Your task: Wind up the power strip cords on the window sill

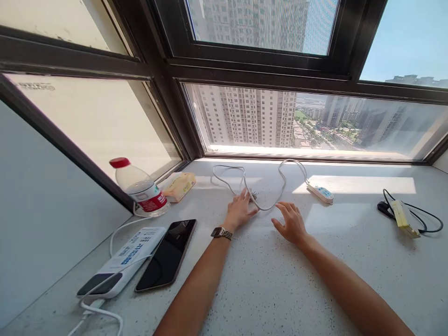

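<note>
My left hand (241,211), with a metal watch (222,233) on its wrist, rests on the white counter. Its fingers are closed over a plug (253,195), whose prongs point to the right; part of the plug is hidden under the fingers. A white cable (244,173) loops from there across the counter to a small white power strip (320,193) near the window. My right hand (292,223) is held low over the counter, fingers and thumb apart, with nothing in it. Its fingertips are close to the cable's bend; I cannot tell whether they touch it.
On the left are a phone (168,254), a white power bank (122,261) with a charging cable, a red-capped bottle (142,189) and a tissue pack (178,186). A yellowish adapter (402,217) with a black cord lies far right. A dark window frame (266,70) borders the counter.
</note>
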Demonstrator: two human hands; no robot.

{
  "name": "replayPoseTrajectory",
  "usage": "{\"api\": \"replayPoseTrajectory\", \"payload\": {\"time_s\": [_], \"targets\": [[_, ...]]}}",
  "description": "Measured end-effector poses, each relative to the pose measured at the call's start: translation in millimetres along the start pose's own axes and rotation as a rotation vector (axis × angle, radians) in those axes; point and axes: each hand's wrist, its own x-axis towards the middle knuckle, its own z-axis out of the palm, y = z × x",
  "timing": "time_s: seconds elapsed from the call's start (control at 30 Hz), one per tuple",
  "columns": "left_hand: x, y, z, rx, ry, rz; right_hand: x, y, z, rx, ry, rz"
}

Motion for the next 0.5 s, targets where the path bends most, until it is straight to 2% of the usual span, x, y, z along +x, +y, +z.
{"api": "replayPoseTrajectory", "payload": {"time_s": [0.1, 0.2, 0.33, 0.43, 0.5], "targets": [[-3.0, 7.7, 0.1, -0.041, -0.03, 0.073, -3.8, -9.5, 3.7, 0.036, -0.056, -0.025], [-8.8, 20.7, -5.8, -0.073, -0.064, 0.139, -6.1, -6.9, 5.1, 0.054, -0.091, 0.006], [-21.2, 46.4, -16.7, -0.163, -0.209, 0.359, -4.3, 3.5, 8.3, 0.119, -0.138, 0.031], [-29.9, 61.2, -26.8, -0.335, -0.275, 0.515, -2.3, 14.3, 6.7, 0.25, -0.164, 0.117], [-33.5, 65.6, -34.2, -0.521, -0.284, 0.553, -1.9, 21.7, 3.3, 0.349, -0.146, 0.186]]}}
